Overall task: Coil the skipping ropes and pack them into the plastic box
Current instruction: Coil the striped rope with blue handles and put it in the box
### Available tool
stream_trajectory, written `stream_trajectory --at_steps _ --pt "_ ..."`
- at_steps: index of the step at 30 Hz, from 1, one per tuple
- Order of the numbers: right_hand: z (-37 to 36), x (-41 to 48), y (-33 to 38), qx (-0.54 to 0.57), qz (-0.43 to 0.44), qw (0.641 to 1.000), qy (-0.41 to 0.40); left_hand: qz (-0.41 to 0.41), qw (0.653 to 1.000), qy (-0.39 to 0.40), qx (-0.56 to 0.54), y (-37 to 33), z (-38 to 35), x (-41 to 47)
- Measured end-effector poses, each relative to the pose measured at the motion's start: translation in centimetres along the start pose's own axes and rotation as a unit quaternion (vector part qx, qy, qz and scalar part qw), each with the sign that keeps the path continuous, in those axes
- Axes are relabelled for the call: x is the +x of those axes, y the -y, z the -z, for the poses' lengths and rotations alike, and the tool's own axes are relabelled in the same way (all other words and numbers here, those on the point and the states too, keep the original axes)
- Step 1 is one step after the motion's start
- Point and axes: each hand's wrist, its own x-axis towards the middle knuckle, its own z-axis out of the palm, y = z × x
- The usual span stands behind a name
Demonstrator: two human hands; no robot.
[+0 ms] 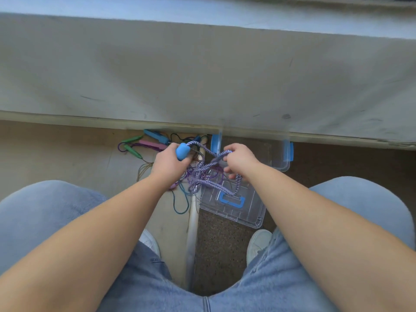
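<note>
My left hand (pixel 170 163) grips the blue handle (pixel 182 151) of a purple-and-white braided skipping rope (pixel 211 184). My right hand (pixel 239 159) pinches that rope a short way along, and loops of it hang below both hands. On the floor to the left lie more skipping ropes with green (pixel 132 139), pink (pixel 150 144) and blue (pixel 156 135) handles, tangled with thin cords. The clear plastic box (pixel 282 158) with blue clips stands against the wall behind my right hand. Its clear lid (pixel 246 212) with a blue handle lies flat on the floor below the hanging rope.
A grey wall or bench face (pixel 202 75) rises straight ahead of the pile. My knees in blue jeans (pixel 47 212) frame the scene, with white shoes (pixel 258 243) below. A pale strip (pixel 193 230) divides the wooden floor on the left from dark carpet on the right.
</note>
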Motion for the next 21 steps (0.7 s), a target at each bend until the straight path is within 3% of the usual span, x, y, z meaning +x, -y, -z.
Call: stream_trajectory --at_steps 5,10,15,18,21 --pt "-0.6 2.4 0.0 -0.161 0.016 0.986 0.023 -0.043 0.997 0.018 0.056 2.3 0.3 3.2" --pt "-3.6 6.2 0.8 -0.176 0.052 0.983 0.004 -0.003 1.000 0.009 0.027 4.6 -1.4 5.9" --pt "-7.9 11.5 2.1 -0.213 0.133 0.968 0.006 0.049 0.993 0.019 0.110 7.5 -3.3 10.0" --pt "-11.4 15.3 2.8 -0.275 0.192 0.942 0.030 0.040 0.979 0.014 0.201 9.5 -3.9 13.3" --pt "-14.7 18.8 3.2 -0.321 0.207 0.922 0.059 0.005 0.979 0.014 0.201 11.4 -4.5 17.2"
